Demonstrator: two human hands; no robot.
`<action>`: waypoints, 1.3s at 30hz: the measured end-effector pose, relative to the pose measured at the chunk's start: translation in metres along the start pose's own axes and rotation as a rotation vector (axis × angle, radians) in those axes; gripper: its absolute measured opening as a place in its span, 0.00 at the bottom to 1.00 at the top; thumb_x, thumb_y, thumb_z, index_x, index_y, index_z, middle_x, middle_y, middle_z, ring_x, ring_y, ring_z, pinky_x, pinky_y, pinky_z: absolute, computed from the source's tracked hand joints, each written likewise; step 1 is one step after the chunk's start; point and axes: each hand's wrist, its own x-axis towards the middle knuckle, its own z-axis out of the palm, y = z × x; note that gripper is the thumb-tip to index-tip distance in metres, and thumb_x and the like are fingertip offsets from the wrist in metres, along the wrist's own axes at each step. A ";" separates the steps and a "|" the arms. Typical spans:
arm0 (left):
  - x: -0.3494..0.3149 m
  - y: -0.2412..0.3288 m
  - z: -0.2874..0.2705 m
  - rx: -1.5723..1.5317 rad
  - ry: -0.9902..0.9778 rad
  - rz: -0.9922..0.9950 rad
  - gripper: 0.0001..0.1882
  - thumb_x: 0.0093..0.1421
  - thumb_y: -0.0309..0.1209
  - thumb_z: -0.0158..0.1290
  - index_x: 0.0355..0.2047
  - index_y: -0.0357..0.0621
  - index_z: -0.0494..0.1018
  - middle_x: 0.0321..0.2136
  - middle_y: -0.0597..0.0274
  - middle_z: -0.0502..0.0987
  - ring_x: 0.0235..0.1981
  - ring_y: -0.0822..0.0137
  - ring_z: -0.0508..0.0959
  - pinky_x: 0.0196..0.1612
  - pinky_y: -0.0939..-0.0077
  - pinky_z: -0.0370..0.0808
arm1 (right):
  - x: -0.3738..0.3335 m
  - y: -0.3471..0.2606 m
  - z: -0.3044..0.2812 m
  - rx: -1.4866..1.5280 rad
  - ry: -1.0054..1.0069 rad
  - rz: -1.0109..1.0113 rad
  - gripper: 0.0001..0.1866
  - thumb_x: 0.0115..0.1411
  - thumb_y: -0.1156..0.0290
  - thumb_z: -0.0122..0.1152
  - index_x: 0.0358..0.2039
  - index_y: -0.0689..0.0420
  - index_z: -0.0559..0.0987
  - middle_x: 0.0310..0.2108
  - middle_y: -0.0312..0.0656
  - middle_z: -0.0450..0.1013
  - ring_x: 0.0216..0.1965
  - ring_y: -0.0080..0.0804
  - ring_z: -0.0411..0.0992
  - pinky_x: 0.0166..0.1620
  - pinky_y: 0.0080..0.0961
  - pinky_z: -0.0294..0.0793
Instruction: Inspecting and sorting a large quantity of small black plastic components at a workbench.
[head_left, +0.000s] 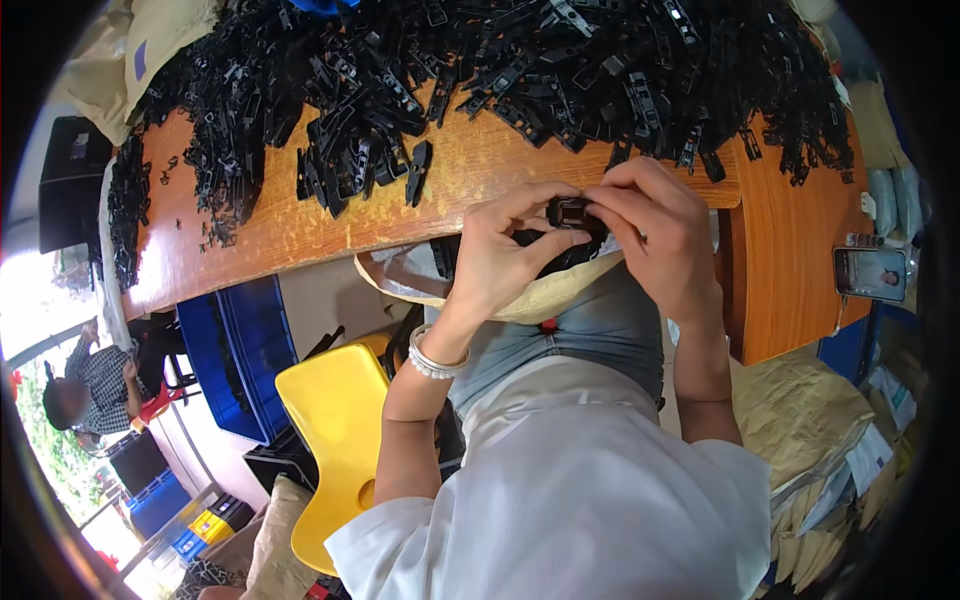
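Observation:
Between the fingertips of both hands, just off the table's front edge, is a small black plastic part point(569, 212) with a rectangular opening. My left hand point(512, 243) pinches it from the left, thumb underneath and index finger above. From the right, my right hand point(655, 212) closes thumb and fingers on its other side. Below the hands a pale sack point(535, 298) lies open on my lap, with black parts partly visible inside it. Much of the held part is hidden by my fingers.
A big heap of black plastic parts point(500, 75) covers the back of the wooden table point(420, 215). At the left stand a yellow chair point(335, 400) and blue crates point(240, 350). A phone point(870, 273) is propped at the right. Another person point(95, 390) sits far left.

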 end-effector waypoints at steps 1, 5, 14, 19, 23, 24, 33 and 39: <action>0.000 0.001 0.000 0.000 0.001 0.000 0.17 0.43 0.14 0.54 0.36 0.30 0.70 0.31 0.59 0.75 0.32 0.74 0.74 0.37 0.83 0.72 | 0.001 -0.002 0.000 -0.113 -0.042 -0.021 0.12 0.40 0.85 0.59 0.29 0.63 0.76 0.27 0.40 0.69 0.26 0.27 0.68 0.25 0.19 0.66; -0.001 0.001 -0.001 -0.048 0.005 0.029 0.16 0.44 0.15 0.54 0.37 0.31 0.69 0.31 0.57 0.75 0.31 0.72 0.75 0.36 0.82 0.73 | 0.003 -0.007 0.002 -0.059 0.031 -0.028 0.09 0.41 0.80 0.61 0.27 0.61 0.75 0.27 0.39 0.67 0.26 0.30 0.67 0.26 0.21 0.67; 0.021 0.009 -0.026 -0.057 -0.226 -0.048 0.14 0.52 0.24 0.51 0.38 0.30 0.69 0.26 0.49 0.75 0.25 0.61 0.77 0.30 0.77 0.74 | -0.022 0.011 -0.001 0.336 0.203 -0.079 0.07 0.44 0.82 0.58 0.28 0.65 0.75 0.35 0.44 0.69 0.27 0.27 0.68 0.30 0.17 0.67; 0.055 -0.019 -0.038 1.353 0.067 0.515 0.14 0.46 0.26 0.51 0.34 0.34 0.69 0.25 0.55 0.70 0.26 0.59 0.73 0.26 0.76 0.71 | -0.033 0.011 0.013 0.713 0.386 0.311 0.07 0.51 0.79 0.55 0.31 0.69 0.74 0.34 0.39 0.67 0.27 0.18 0.64 0.29 0.13 0.63; 0.059 -0.024 -0.047 1.440 0.021 0.590 0.12 0.46 0.28 0.50 0.32 0.35 0.69 0.25 0.58 0.67 0.28 0.62 0.72 0.25 0.75 0.70 | -0.027 0.010 0.022 0.714 0.438 0.435 0.09 0.51 0.76 0.56 0.31 0.68 0.74 0.35 0.40 0.67 0.22 0.17 0.60 0.27 0.13 0.60; 0.057 -0.023 -0.050 1.422 0.011 0.631 0.11 0.46 0.27 0.50 0.31 0.35 0.69 0.25 0.58 0.68 0.26 0.62 0.72 0.24 0.74 0.70 | -0.027 0.012 0.023 0.715 0.439 0.437 0.09 0.51 0.76 0.56 0.31 0.68 0.74 0.35 0.40 0.67 0.22 0.17 0.60 0.27 0.13 0.60; 0.019 -0.013 -0.028 0.409 0.199 0.289 0.04 0.45 0.17 0.52 0.25 0.32 0.72 0.22 0.64 0.72 0.21 0.78 0.74 0.23 0.86 0.70 | -0.022 0.022 0.040 1.186 0.304 0.818 0.08 0.53 0.72 0.55 0.29 0.64 0.76 0.23 0.39 0.72 0.24 0.20 0.69 0.23 0.13 0.61; 0.012 -0.007 -0.022 0.314 0.114 0.202 0.06 0.47 0.15 0.49 0.28 0.30 0.72 0.23 0.63 0.73 0.25 0.75 0.75 0.30 0.86 0.73 | -0.016 0.011 0.041 1.135 0.228 0.764 0.08 0.52 0.72 0.56 0.28 0.63 0.76 0.20 0.39 0.71 0.19 0.22 0.68 0.22 0.14 0.62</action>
